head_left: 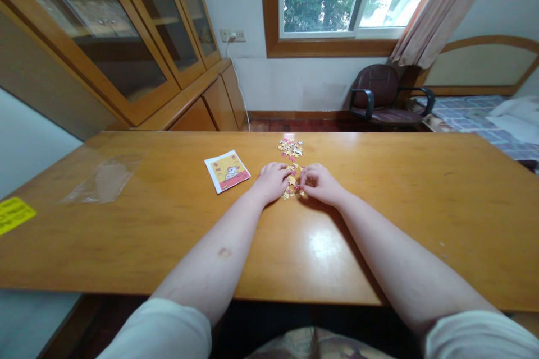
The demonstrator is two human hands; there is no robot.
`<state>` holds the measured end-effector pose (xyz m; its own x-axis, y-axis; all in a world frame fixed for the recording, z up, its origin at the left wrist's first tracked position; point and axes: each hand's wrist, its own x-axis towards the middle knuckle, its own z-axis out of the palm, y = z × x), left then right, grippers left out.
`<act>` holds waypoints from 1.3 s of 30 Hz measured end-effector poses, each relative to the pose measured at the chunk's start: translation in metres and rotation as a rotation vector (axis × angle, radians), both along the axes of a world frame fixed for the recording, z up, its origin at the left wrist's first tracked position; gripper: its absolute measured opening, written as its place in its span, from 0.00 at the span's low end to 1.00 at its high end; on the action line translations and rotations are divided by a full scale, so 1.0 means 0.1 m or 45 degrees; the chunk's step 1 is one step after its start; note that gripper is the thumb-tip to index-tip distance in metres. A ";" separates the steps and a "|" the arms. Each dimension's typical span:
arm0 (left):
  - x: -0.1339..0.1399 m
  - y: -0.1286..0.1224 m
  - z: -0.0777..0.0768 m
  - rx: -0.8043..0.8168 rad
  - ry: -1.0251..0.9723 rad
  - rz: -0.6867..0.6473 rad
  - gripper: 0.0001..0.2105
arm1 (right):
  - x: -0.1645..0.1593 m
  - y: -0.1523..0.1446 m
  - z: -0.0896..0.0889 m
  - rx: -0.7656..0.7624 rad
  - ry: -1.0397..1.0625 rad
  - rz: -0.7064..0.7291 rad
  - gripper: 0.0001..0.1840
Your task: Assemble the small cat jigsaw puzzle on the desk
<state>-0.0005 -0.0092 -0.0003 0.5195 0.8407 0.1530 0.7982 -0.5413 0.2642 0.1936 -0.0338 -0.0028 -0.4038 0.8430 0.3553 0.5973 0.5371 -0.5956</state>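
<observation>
Small jigsaw puzzle pieces (291,180) in yellow, pink and white lie between my two hands on the wooden table. A denser pile of puzzle pieces (290,148) sits just beyond them. My left hand (273,182) rests palm down at the left side of the nearer pieces, fingers stretched over their edge. On the right, my right hand (320,184) has its thumb and fingers curled together in a pinch, with a small pink puzzle piece at the fingertips. Left of my left hand lies a picture card (228,170) with a white animal on yellow and pink.
A clear plastic bag (107,179) lies on the table (168,241) at the left, near a yellow label (16,215). Past the far edge are a glass-door cabinet (185,78), a brown office chair (379,92) and a bed (467,118).
</observation>
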 end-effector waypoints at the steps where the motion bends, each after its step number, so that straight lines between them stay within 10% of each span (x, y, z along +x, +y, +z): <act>1: 0.00 0.00 0.00 0.002 -0.004 0.020 0.16 | -0.03 -0.03 0.02 -0.026 0.000 0.180 0.05; 3: 0.00 0.00 0.02 0.011 -0.021 0.034 0.16 | -0.06 -0.08 0.03 -0.061 -0.042 0.360 0.06; 9: -0.02 0.00 0.06 0.010 -0.062 -0.035 0.11 | 0.04 0.00 -0.04 -0.012 -0.201 -0.059 0.04; 16: -0.03 0.03 0.06 -0.004 -0.030 0.002 0.08 | 0.13 0.01 -0.01 -0.041 -0.309 0.027 0.03; 23: -0.01 0.01 0.08 -0.033 -0.035 -0.091 0.10 | 0.16 0.07 -0.03 -0.075 -0.399 -0.517 0.10; 31: -0.01 -0.01 0.01 0.011 0.012 0.049 0.17 | 0.08 -0.02 -0.05 0.057 -0.362 -0.020 0.13; 39: -0.02 0.01 0.04 -0.003 -0.019 0.035 0.14 | 0.13 0.08 -0.10 0.016 -0.307 -0.373 0.11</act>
<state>-0.0028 -0.0081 0.0039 0.4941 0.8548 0.1586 0.8087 -0.5188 0.2773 0.2067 -0.0261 -0.0124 -0.2197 0.9312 0.2907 0.8488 0.3294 -0.4135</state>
